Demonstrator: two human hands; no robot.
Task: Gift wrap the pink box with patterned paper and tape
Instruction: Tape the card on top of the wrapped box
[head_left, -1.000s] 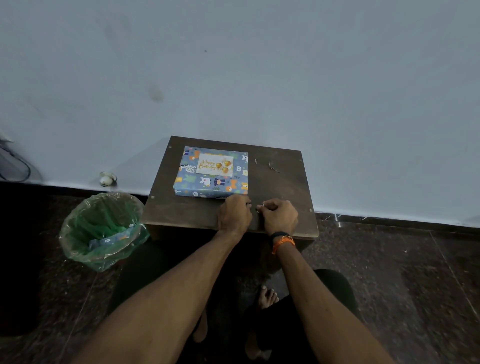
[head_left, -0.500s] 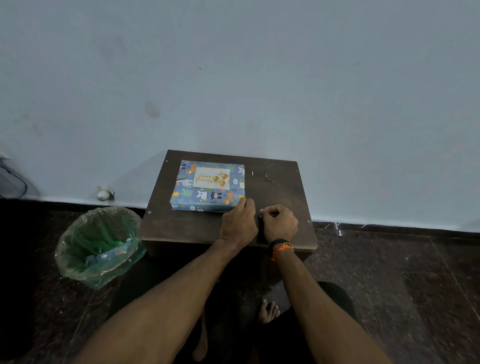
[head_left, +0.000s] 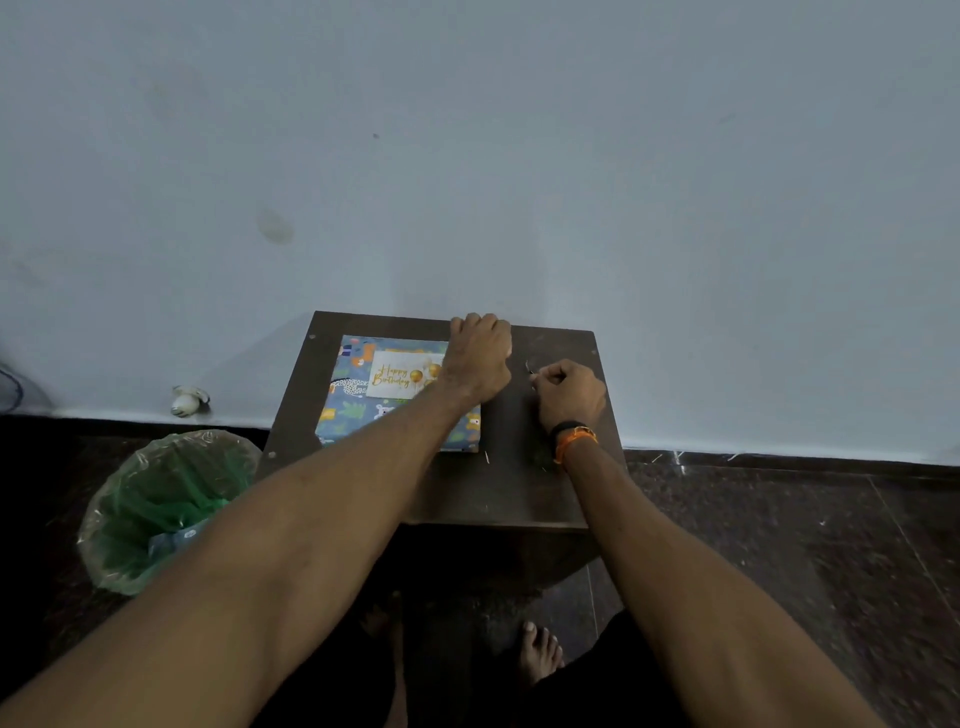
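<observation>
A flat box wrapped in blue animal-print paper (head_left: 358, 400), "Happy Birthday" card on top, lies partly hidden beneath the left hand (head_left: 480, 353), fingers curled, contents unclear; the right hand (head_left: 569, 392) pinches something tiny, indistinct.

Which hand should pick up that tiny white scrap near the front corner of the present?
Probably the right hand. The tiny white scrap lies on the table just off the wrapped box, and the right hand is nearer and unobstructed. The left hand reaches across the box to the table's far edge.
</observation>
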